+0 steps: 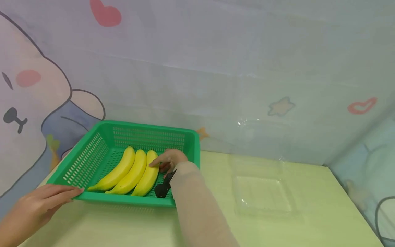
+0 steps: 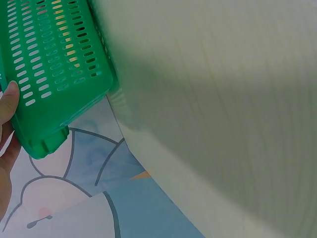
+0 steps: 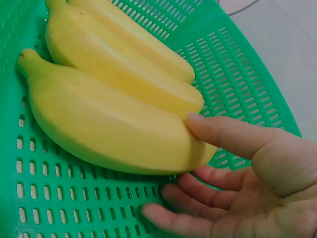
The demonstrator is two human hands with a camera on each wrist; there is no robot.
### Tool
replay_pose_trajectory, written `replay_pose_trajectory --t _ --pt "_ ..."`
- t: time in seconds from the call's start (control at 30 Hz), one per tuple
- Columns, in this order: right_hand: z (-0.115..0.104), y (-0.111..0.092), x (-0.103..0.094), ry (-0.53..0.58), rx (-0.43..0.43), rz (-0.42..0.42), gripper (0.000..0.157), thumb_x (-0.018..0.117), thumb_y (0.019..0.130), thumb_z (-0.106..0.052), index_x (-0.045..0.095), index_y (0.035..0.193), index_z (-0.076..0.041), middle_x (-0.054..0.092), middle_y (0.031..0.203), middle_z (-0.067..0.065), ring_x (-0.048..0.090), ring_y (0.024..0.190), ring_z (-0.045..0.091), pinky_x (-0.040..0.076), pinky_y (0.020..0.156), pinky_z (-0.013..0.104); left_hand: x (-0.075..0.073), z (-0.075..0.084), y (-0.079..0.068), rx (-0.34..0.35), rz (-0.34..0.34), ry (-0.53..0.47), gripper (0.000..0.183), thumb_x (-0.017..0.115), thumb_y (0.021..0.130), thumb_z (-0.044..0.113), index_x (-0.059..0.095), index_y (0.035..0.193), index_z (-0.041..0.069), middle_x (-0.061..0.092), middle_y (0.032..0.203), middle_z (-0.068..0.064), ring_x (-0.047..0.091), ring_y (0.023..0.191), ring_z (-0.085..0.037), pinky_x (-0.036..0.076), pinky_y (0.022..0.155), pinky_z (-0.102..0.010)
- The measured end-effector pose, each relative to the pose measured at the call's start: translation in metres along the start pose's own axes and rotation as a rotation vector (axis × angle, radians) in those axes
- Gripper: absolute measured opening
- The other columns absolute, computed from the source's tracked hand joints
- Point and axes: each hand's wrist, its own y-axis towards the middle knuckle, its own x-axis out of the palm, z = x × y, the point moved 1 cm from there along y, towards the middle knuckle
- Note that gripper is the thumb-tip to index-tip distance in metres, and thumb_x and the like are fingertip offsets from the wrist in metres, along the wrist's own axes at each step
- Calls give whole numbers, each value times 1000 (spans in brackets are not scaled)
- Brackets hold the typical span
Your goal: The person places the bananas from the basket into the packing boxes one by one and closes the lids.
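Note:
Three yellow bananas lie side by side in a green plastic basket [image 1: 129, 199]: a left banana [image 1: 118, 173], a middle banana [image 1: 133, 175] and a right banana [image 1: 148, 178]. My right hand [image 1: 172, 159] reaches into the basket and holds the right banana near its far end. In the right wrist view, the thumb [image 3: 218, 130] presses on top of that banana [image 3: 114, 119], with the fingers bent at its lower side. My left hand [image 1: 46, 202] grips the basket's near left corner. The left wrist view shows a digit [image 2: 9, 101] against the slotted wall [image 2: 54, 84].
A clear plastic container [image 1: 262, 193] stands on the pale green table [image 1: 216, 192], to the right of the basket. A printed cloth [image 1: 216, 68] hangs behind the table. A dark cable [image 1: 378, 216] curves at the far right.

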Motion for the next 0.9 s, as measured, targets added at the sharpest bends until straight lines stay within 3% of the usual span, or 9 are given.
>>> replay_pose_trajectory --t 0.07,0.2,0.33,0.57,0.73,0.9 --pt "0 2 1 19 1 -47 82 79 74 -8 32 142 -2 55 112 24 56 102 36 53 74 47 -1 0 0 -2 -13 7 61 17 102 40 71 96 12 63 92 3 54 81 -9 45 70 -8" --pt "-2 5 0 28 -6 -148 64 75 78 -4 41 132 3 56 104 23 59 96 35 54 74 45 -1 1 2 -3 -15 -3 60 18 102 40 71 97 12 63 93 5 53 83 -8 44 72 -7" --pt "-2 6 -1 32 -12 -174 41 74 79 -4 53 114 4 58 96 21 61 89 33 54 73 43 0 3 4 -2 -6 -18 59 19 103 40 71 96 11 62 92 3 53 83 -8 43 74 -6" --pt "-3 3 -2 21 -29 -226 23 70 83 -5 60 102 3 61 89 17 64 79 29 55 72 42 1 3 3 -7 -4 -11 60 18 103 40 71 95 11 63 91 3 53 82 -8 44 71 -7" --pt "-6 1 -4 32 -41 -258 22 67 86 -5 59 105 2 64 88 16 65 80 29 55 69 41 3 3 2 1 7 -8 59 19 103 39 71 94 11 63 92 2 53 81 -9 44 71 -7" --pt "-7 2 -6 63 -39 -235 28 67 86 -4 52 110 -1 64 90 17 64 85 32 55 70 44 2 4 4 -4 -3 -14 60 18 103 40 70 96 10 63 93 2 53 82 -9 45 71 -8"
